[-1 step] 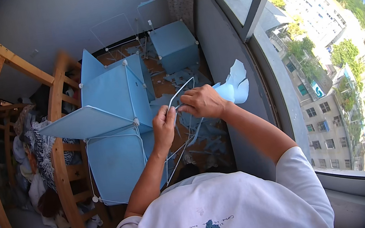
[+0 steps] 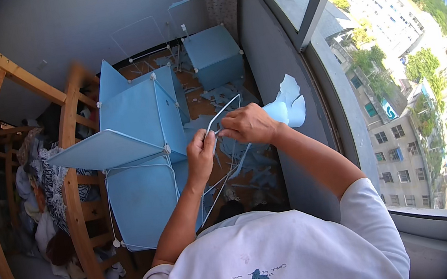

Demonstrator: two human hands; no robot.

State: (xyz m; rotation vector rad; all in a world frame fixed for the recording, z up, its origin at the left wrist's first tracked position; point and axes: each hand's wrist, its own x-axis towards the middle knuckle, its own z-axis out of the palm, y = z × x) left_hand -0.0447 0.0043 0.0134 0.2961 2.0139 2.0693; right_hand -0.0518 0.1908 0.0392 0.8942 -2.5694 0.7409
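Note:
My left hand (image 2: 200, 149) is closed around a white wire frame (image 2: 223, 107), whose bars stretch both past my hands and down toward my body. Close beside it, my right hand (image 2: 248, 124) is closed on a torn light-blue plastic sheet (image 2: 289, 103); its ragged end sticks out beyond the hand toward the wall. Fingers of both hands nearly meet at the frame's edge, and what lies between the fingertips is hidden. Left of my hands stands a cube shelf (image 2: 131, 109) of blue panels, wire edges and white round connectors.
Torn blue scraps (image 2: 256, 169) litter the brown floor. A separate blue cube (image 2: 213, 52) stands farther back, near bare wire frames (image 2: 143, 34). On the left is a wooden bed frame (image 2: 74, 200) with piled cloth (image 2: 49, 181). A grey wall and a window (image 2: 340, 74) bound the right.
The wire frame's far end has shifted slightly to the right. Both hands keep the same grips, and the rest of the room looks the same.

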